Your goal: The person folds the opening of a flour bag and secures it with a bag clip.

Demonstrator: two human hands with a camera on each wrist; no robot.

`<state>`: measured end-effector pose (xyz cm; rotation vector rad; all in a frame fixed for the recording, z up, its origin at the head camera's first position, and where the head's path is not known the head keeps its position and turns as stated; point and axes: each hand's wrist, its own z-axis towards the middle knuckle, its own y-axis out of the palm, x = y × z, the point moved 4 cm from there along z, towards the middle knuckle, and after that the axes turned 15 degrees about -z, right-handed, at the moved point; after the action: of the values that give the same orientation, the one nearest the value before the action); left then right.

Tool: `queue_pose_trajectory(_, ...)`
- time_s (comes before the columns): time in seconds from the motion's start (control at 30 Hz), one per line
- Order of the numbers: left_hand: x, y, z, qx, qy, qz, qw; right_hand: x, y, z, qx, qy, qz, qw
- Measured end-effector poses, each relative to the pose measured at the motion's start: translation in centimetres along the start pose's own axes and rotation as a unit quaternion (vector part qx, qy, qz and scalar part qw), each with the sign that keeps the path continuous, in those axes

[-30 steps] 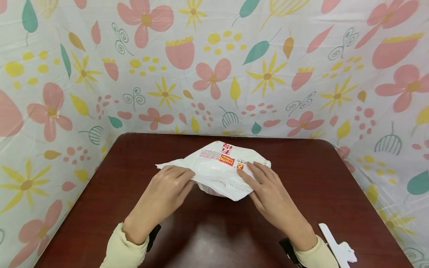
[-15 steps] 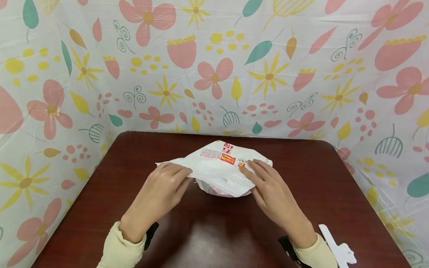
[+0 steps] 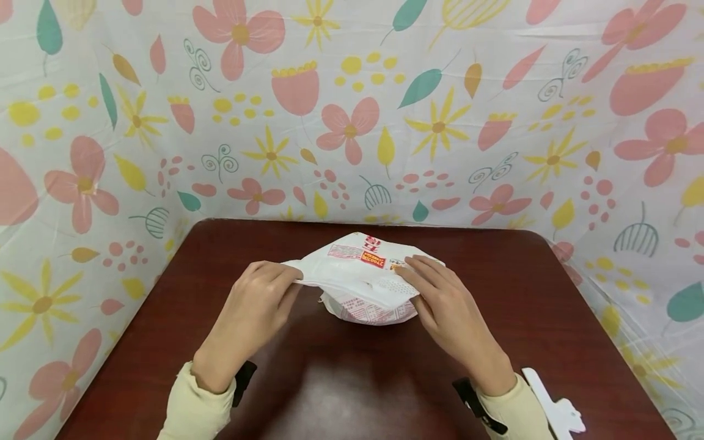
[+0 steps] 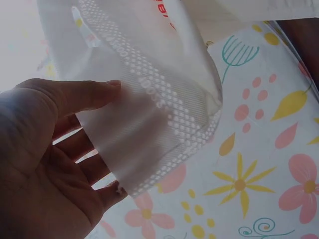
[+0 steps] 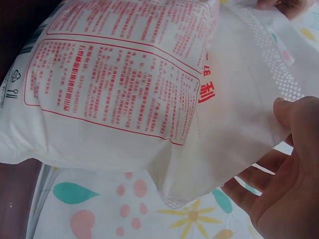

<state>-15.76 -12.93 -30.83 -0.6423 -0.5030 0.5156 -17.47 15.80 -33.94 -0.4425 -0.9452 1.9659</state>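
Note:
A white plastic flour bag (image 3: 379,308) with red print stands in the middle of the table, its loose upper part folded away towards the back. At the left end of the bag's mouth, my left hand (image 3: 258,299) pinches the edge, thumb on one side and fingers behind, as the left wrist view shows. My right hand (image 3: 451,311) pinches the other end between thumb and fingers. In the right wrist view the full, rounded body of the flour bag (image 5: 109,84) shows, with the empty top stretched between both hands. The bag's contents are hidden.
A white bag clip (image 3: 555,403) lies on the dark red-brown table (image 3: 550,305), beside my right sleeve. A flower-patterned sheet (image 3: 352,153) hangs round the table's back and sides.
My left hand has shifted left and slightly up, drawing the bag's edge with it. The edge has risen, so more of the printed lower body shows. My right hand has moved slightly.

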Motion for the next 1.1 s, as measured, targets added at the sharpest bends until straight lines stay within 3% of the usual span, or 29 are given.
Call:
queue_pose_trajectory(0.2, -0.8, -0.3, 0.0, 0.023, -0.003, 0.0, 0.9997, 0.2, -0.1, 0.7, 0.012, 0.006, 0.006, 1.0)
queue_pose_trajectory(0.4, -1.4, -0.6, 0.1, 0.022, -0.02, -0.013, 0.9995, 0.3, -0.3, 1.1, 0.022, 0.009, 0.011, 1.0)
queue_pose_trajectory(0.6, -2.1, -1.1, 0.1, 0.03, -0.021, -0.085, 0.9957, 0.4, -0.3, 1.5, 0.024, 0.011, 0.023, 0.999)
queue_pose_trajectory(0.93, -3.9, -1.7, 0.2, 0.095, -0.028, -0.21, 0.9726, 1.0, -0.5, 2.1, 0.034, 0.019, 0.044, 0.998)
queue_pose_trajectory(1.1, -3.9, -2.3, 0.9, 0.108, -0.078, -0.293, 0.9468, 1.3, -0.5, 2.2, 0.041, 0.026, 0.053, 0.997)
